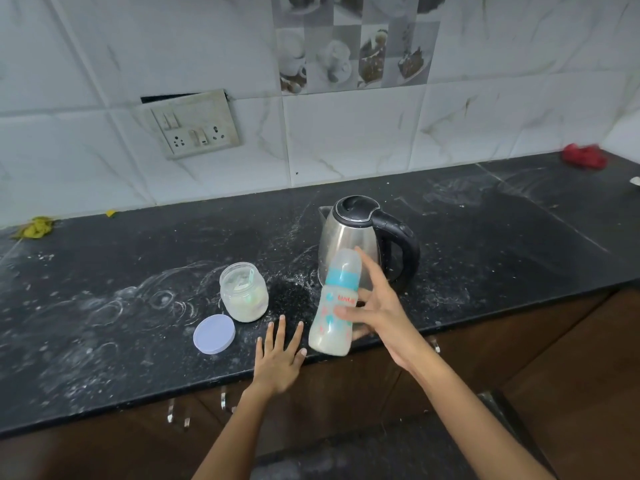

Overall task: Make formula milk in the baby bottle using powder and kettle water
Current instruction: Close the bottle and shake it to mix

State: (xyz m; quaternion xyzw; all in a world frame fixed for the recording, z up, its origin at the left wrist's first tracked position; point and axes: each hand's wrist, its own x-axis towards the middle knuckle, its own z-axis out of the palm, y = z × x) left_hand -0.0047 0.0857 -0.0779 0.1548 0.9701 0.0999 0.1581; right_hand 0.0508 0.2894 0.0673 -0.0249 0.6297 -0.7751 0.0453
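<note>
Head view looks down on a black speckled bench [104, 306] dusted with white powder smears, backed by white marble-look wall tiles. Right of centre, the right hand [375, 311] grips a baby bottle [335, 304] around its lower body, thumb on the near side, fingers curled behind it and the forefinger stretched up along the cap. The bottle is tilted, its clear cap leaning toward the upper right, its base hanging at the bench's front edge; it has a blue collar, printed markings and pale milky liquid in its lower part. Whether its base touches the bench cannot be told. Just behind the bottle stands a steel kettle [349, 237] with a black lid and black handle, the handle turned to the right of the frame. At lower centre the left hand [278, 355] lies flat on the bench near the front edge, fingers straight and spread, holding nothing. Left of the bottle sits an open powder jar [244, 292] with a scoop inside it, and its round pale lid [214, 334] lies flat just below and left of the jar. A switch-and-socket plate [194, 128] is set in the wall at upper left. A red cloth [584, 155] lies at the far right of the bench, and yellow scraps [34, 227] lie at its far left.
</note>
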